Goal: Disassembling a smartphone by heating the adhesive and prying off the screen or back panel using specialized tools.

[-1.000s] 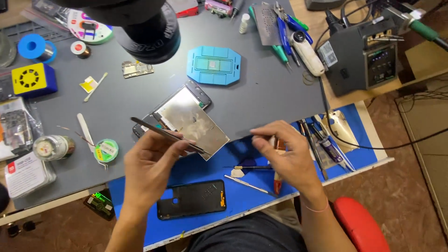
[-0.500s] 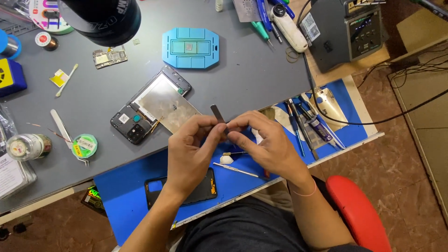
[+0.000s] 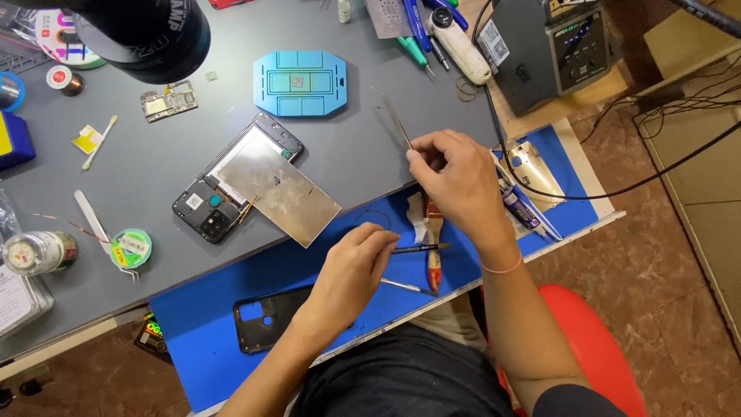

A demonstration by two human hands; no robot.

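Observation:
My right hand (image 3: 457, 182) grips a pair of thin metal tweezers (image 3: 397, 123), whose tips point up and left over the grey mat (image 3: 363, 154). My left hand (image 3: 351, 270) hovers lower over the blue mat (image 3: 201, 309), fingers loosely curled and holding nothing. Its fingertips are beside a dark-handled tool (image 3: 421, 249). An opened phone (image 3: 212, 207) lies left of both hands, its silver screen panel (image 3: 274, 189) folded out. A black back cover (image 3: 266, 320) lies near my left forearm.
A blue jig (image 3: 299, 83), a small circuit board (image 3: 168, 100) and a black microscope lens (image 3: 147, 31) sit at the back. A soldering station (image 3: 552, 50) stands at the back right. A green reel (image 3: 131, 247), white tweezers (image 3: 93, 220), a red-handled brush (image 3: 434, 266) and a red stool (image 3: 587, 340) are near.
My hands, together on the tweezers half a second ago, have parted. The right one lifted the tweezers up over the grey mat; the left one dropped toward the blue mat.

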